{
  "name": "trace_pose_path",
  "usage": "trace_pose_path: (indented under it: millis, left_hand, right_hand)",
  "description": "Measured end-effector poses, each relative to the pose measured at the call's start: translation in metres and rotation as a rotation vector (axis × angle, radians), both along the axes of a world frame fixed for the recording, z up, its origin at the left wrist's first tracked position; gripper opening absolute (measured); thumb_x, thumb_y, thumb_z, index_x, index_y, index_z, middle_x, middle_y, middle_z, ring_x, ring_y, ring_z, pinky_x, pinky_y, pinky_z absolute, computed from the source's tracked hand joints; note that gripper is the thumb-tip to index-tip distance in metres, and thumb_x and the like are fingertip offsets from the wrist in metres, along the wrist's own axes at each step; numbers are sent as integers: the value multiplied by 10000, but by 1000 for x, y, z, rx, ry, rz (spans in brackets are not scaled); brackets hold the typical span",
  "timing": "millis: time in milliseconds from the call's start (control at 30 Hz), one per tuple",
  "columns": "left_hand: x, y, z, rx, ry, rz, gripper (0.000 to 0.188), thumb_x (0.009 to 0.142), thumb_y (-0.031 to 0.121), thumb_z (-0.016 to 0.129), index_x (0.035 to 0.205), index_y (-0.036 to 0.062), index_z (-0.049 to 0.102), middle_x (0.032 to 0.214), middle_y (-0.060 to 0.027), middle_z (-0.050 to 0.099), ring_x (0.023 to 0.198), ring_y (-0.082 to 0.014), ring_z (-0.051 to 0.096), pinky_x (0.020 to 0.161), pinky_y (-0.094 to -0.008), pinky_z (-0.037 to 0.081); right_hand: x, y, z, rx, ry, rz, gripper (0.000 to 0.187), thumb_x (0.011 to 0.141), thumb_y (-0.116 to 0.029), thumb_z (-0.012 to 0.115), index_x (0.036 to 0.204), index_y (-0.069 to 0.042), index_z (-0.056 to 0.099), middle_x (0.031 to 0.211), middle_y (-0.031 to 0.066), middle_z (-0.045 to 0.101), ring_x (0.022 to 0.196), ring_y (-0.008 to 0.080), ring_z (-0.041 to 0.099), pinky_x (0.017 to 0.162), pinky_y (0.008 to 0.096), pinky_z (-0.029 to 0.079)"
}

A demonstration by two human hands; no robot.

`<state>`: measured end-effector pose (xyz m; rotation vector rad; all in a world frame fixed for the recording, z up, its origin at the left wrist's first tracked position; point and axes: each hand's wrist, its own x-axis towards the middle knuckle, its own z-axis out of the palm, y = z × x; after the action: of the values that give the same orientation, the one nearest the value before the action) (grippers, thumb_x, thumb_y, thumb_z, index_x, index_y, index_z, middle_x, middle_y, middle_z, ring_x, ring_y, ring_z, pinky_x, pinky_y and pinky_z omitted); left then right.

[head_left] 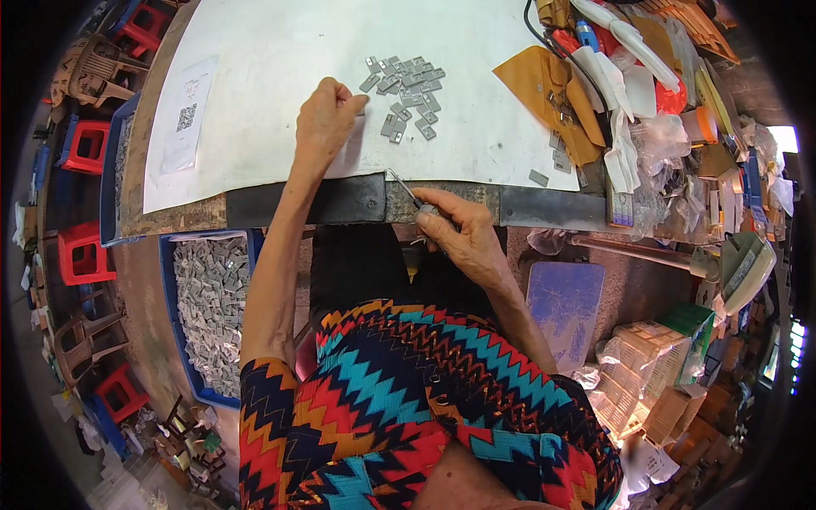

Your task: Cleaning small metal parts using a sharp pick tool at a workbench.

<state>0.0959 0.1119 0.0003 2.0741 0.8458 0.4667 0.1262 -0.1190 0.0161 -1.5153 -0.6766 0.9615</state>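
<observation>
Over the white sheet [272, 85] on the table, my left hand [325, 123] is closed in a pinch. A small grey piece [363, 104] shows at its fingertips, partly hidden. Just right of it lies a loose pile of small flat grey rectangular pieces [412, 81], some with holes. At the table's front edge my right hand [459, 225] is wrapped round a slim tool with a thin metal shaft [401, 184] and a dark handle, like a small screwdriver. Its tip points up and left, apart from the pieces. My fingers cover most of the handle.
A blue tray [177, 327] full of grey pieces stands below the table at left. A printed paper [185, 115] lies on the sheet. An orange-brown envelope [552, 93], plastic bags and a black cable crowd the right side. Red stools [85, 146] stand far left.
</observation>
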Motion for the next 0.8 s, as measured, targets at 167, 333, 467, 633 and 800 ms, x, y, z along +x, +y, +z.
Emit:
trace_pose_path:
  millis: [167,333,467,633,800]
  left_hand:
    - [12,-6,-8,255,241,1,287,744,263,621,833,9,520,829,-176,597,776,-332,588,676,-414,453]
    - [11,-3,-18,306,227,-23,263,755,231,598,826,-6,510,796,-186,580,755,-343,583,670,-417,456]
    - [-2,-6,-20,335,31,-33,243,768,206,591,819,-17,509,774,-175,570,707,-313,568,639,-401,455]
    - [-19,-25,12,-408,-146,-56,203,816,178,575,840,-11,507,782,-125,570,621,-147,493,541,-265,418]
    - [-39,-48,10,-1334,-680,-246,144,868,121,527,922,-11,503,813,-130,572,616,-90,444,516,-200,366]
  right_hand:
    - [2,-4,-3,-33,-56,-21,312,864,-124,548,1145,12,542,707,5,530,590,64,467,537,199,405]
    - [5,-5,0,-3,-9,-33,308,859,-111,555,1139,18,545,706,7,534,589,61,469,534,193,408]
    - [5,-3,6,34,-14,-40,308,857,-107,558,1137,23,545,711,11,540,590,59,474,532,187,408]
    - [9,-6,6,57,4,-93,315,855,-112,564,1138,27,544,720,15,554,592,60,488,533,185,409]
    - [7,-1,15,70,-141,-123,314,854,-113,567,1139,15,547,735,19,567,597,62,491,538,190,409]
